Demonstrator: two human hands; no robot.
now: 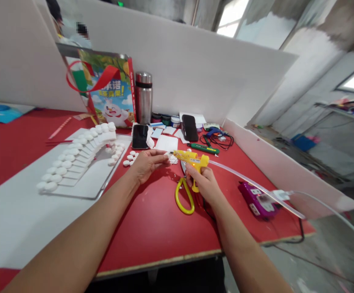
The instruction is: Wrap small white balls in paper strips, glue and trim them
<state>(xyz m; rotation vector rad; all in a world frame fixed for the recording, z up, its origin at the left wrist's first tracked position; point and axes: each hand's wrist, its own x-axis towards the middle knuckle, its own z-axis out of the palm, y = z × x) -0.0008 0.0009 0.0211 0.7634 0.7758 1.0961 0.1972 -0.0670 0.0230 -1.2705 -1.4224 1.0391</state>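
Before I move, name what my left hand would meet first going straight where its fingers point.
Probably the yellow glue gun in your right hand, nozzle end first, though depth is unclear.

We are in a craft workshop. Scissors (177, 198) lie on our red table (158, 236), a glue gun (199, 161) above it, patchy walls (305, 53) beyond.

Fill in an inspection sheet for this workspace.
Surface: red tabletop, white board at left.
Job's things: yellow glue gun with clear glue stick at its rear; arched white piece lined with round white pieces.
Clutter: yellow-handled scissors, steel bottle, printed bag.
Grips: right hand holds the glue gun; left hand has fingertips near its front end, held item unclear.
Cables: white cable at purple power strip.
Surroundings: white partition; part of a person beyond.
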